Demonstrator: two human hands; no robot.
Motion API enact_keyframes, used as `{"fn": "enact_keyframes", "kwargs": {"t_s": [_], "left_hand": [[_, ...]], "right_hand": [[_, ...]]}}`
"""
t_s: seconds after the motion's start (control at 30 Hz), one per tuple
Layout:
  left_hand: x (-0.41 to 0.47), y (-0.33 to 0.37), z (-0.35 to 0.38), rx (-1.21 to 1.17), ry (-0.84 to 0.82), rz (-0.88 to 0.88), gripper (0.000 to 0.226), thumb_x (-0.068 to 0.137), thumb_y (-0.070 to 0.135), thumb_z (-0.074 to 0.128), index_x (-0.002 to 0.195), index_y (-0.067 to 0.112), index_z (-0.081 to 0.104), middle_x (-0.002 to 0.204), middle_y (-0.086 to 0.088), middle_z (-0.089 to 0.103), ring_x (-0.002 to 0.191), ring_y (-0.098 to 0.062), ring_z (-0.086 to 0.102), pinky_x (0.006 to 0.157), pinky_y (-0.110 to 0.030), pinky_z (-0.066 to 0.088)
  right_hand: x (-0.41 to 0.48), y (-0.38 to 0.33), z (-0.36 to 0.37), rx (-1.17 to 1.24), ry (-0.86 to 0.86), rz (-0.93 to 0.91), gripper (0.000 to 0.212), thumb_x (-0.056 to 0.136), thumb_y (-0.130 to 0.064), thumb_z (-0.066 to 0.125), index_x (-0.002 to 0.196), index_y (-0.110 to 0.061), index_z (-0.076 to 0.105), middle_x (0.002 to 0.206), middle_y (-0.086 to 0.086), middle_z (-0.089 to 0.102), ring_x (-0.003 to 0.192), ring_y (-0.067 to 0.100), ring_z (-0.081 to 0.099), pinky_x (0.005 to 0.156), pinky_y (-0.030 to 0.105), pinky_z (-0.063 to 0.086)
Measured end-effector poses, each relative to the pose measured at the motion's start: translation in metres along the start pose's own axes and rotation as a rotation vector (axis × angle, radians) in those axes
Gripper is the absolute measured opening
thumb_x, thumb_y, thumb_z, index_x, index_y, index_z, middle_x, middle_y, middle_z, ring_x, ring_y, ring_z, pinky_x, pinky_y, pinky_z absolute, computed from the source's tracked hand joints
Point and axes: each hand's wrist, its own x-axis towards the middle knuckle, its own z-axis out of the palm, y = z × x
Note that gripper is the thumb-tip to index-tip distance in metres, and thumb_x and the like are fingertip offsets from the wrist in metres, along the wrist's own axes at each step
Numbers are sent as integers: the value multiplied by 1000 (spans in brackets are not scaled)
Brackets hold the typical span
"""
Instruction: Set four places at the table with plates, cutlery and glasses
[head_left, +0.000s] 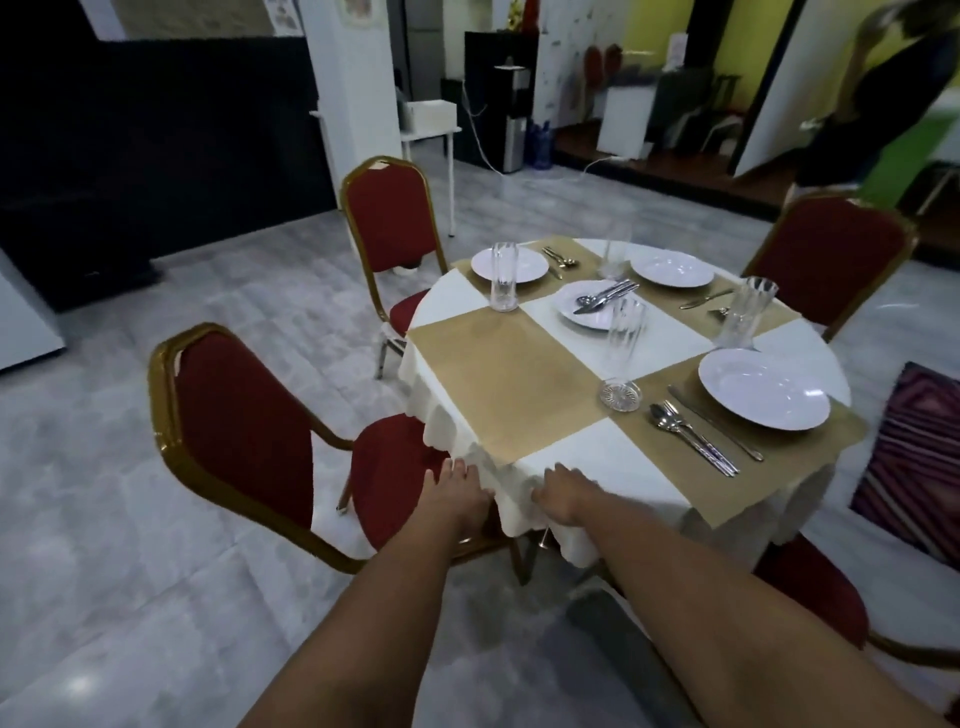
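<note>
A round table wears a white tablecloth (566, 452) with gold mats. Three white plates lie at places: far left (524, 270), far right (671, 267) and near right (763, 387). Another plate (571, 309) in the middle carries loose cutlery (605, 296). Cutlery also lies beside the near right plate (696, 431), the far left plate (558, 258) and the far right plate (706, 300). Several tall glasses stand about, one near the middle (626, 353). My left hand (454, 493) touches the hanging cloth edge with its fingers extended. My right hand (563, 499) curls its fingers into the cloth at the near rim.
Red chairs with gold frames stand round the table: near left (244, 431), far left (389, 218), far right (826, 254) and bottom right (810, 587). The gold mat (498, 384) before me is bare. A person stands at the top right (883, 88). A striped cushion (914, 462) lies right.
</note>
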Motion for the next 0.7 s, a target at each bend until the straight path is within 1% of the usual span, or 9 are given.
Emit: {"fn": "enact_keyframes", "kwargs": {"t_s": [0.17,0.3,0.47,0.6,0.7], "left_hand": [[36,-15,-14,52,-39,68,61,103,38,19,153,7,3,162,-12,-1,150,-27,-3,120,-49,2],[65,-21,-32,108,-27,118,61,103,37,20,153,6,5,161,-14,-1,149,-28,-1,120,-49,7],[106,-13,-50,142,-41,164,61,103,39,18,153,6,3,162,-13,-3,150,-27,-3,119,-49,7],[152,-5,-68,132,-38,203,61,103,39,19,153,6,4,162,-13,-3,150,-28,-4,119,-49,4],[197,8,-90,126,-14,220,61,103,39,19,153,6,5,162,-12,-2,150,-27,-2,119,-47,5]], "right_hand": [[21,-7,-5,47,19,64,53,102,-40,31,146,-10,34,152,10,34,142,31,30,113,49,24],[39,-11,-18,71,31,93,53,103,-41,29,145,-9,36,152,11,33,142,32,29,114,49,24],[71,-12,-38,114,54,127,50,100,-42,35,136,-7,44,144,14,39,136,34,36,110,48,30],[108,-10,-61,129,66,133,52,100,-43,36,135,-6,44,144,15,40,135,36,37,110,48,33],[149,-1,-93,164,103,128,54,100,-44,38,136,-4,44,144,18,41,133,37,41,108,45,37]]}}
